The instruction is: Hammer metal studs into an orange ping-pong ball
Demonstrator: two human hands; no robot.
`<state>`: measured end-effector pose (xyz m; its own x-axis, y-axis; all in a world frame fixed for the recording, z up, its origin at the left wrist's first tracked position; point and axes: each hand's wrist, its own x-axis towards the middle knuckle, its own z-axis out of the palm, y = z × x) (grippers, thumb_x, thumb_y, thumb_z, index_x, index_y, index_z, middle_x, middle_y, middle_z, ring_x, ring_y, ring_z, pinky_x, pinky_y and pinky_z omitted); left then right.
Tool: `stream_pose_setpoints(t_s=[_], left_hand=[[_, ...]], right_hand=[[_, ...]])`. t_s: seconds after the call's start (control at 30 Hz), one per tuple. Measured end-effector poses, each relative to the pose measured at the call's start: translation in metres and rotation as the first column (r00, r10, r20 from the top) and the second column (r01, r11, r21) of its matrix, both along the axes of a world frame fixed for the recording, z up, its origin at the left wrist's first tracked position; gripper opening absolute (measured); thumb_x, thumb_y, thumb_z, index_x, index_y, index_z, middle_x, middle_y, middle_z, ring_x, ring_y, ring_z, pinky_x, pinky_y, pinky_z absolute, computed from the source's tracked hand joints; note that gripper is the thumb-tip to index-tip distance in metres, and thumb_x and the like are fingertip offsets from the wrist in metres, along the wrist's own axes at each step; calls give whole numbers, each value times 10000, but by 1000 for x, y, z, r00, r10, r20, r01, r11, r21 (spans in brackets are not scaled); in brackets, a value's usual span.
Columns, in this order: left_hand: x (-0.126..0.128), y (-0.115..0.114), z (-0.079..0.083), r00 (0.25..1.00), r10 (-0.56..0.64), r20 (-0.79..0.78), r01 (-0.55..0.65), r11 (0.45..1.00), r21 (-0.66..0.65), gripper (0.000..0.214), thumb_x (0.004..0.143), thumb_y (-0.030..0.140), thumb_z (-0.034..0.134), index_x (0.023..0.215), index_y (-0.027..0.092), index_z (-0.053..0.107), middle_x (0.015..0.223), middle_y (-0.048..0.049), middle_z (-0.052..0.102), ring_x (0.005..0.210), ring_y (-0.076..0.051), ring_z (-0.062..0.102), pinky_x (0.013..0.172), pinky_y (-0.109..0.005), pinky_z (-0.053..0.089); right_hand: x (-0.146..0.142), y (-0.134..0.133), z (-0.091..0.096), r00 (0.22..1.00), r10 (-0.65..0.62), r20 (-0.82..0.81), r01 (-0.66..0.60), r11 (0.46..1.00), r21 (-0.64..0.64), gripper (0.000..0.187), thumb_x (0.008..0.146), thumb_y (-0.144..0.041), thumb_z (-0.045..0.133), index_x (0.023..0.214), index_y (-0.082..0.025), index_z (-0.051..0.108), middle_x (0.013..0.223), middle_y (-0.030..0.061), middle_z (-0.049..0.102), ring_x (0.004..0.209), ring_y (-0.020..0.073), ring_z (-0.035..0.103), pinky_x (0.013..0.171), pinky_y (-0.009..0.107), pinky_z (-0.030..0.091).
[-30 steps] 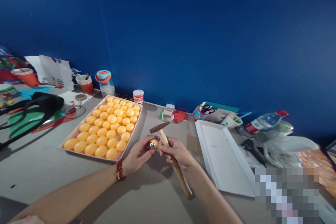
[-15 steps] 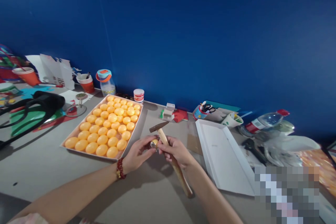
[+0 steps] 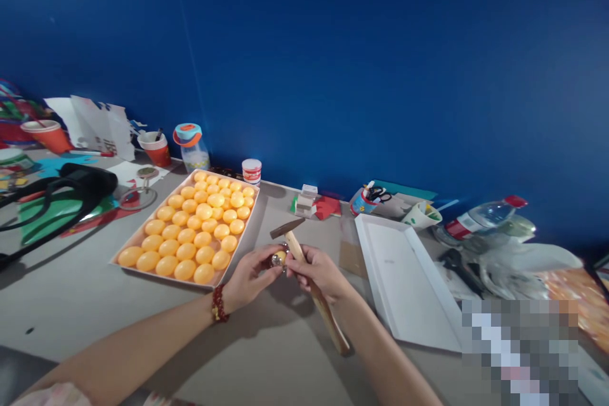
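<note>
My left hand is closed around a small shiny metal piece with a yellowish part in it; its exact kind is too small to tell. A hammer with a wooden handle and a dark metal head lies across my right hand, its head pointing up and away. The right fingers are wrapped on the handle, and their tips reach the small metal piece. Both hands meet just above the grey table. Left of them, a shallow box holds rows of orange balls.
A white box lid lies to the right. Behind stand a small jar, a small white box and a pen cup. A plastic bottle leans at far right. Cups and black straps lie left.
Almost nothing differs. The camera view has shifted very slightly, and both hands keep the hammer and the small metal piece in nearly the same place.
</note>
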<state>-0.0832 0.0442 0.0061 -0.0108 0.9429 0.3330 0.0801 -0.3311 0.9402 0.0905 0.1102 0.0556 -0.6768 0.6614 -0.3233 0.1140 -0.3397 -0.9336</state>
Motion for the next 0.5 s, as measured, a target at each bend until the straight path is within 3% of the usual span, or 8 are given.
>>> stream_pose_setpoints(t_s=[0.23,0.5], left_hand=[[-2,0,1,998,6,-56,-5,1000,11,336,863,263,590,1189,188,601,1184,-113,647,1052,-237,621,879,-368,537],[-1,-2,4,997,9,-74,-8,1000,14,335,863,269,592,1187,188,599,1156,-110,651,967,-214,645,814,-337,556]], right_hand=[[0,0,2,1000,-2,16,2,1000,-4,391,701,-481,742,868,-184,552,673,-33,636,400,40,411,375,169,296],[-1,-4,5,998,1,63,-9,993,122,340,752,-475,690,862,-192,538,678,-37,641,393,45,440,372,169,303]])
